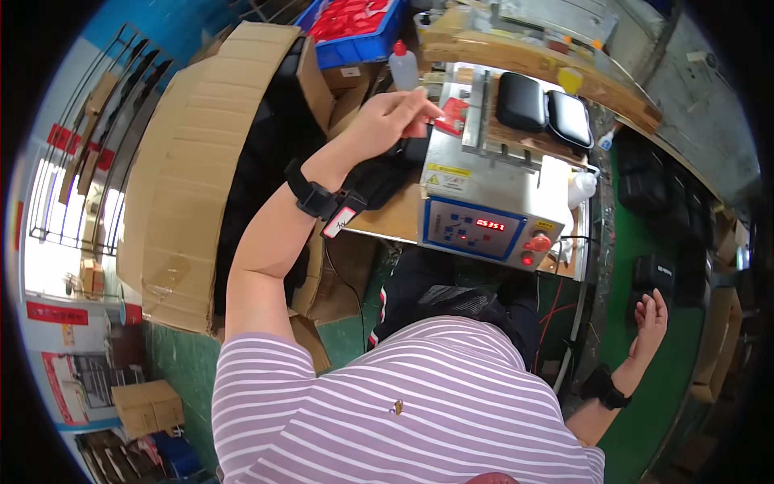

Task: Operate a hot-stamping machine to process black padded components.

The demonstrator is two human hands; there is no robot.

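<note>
My left hand (387,123) hovers at the left edge of a bench machine (472,189), its fingers pressed together in a pinch. Whatever they hold, if anything, is too small to make out. Just right of the fingertips, a flat red piece (453,117) lies on the machine's top. Beyond it, a black zip case (521,102) lies opened out on the machine's bed, with its shiny other half (569,119) to the right. My right hand (648,324) is held off to the right, palm up and fingers apart, with a black case (651,276) nearest to it.
A large cardboard box (201,161) with dark contents stands at left. Behind are a blue crate (367,47) of red pieces and a red-capped bottle (403,66). The machine's front carries a lit panel (472,230) and red button (538,242). Several black cases (641,165) line the right.
</note>
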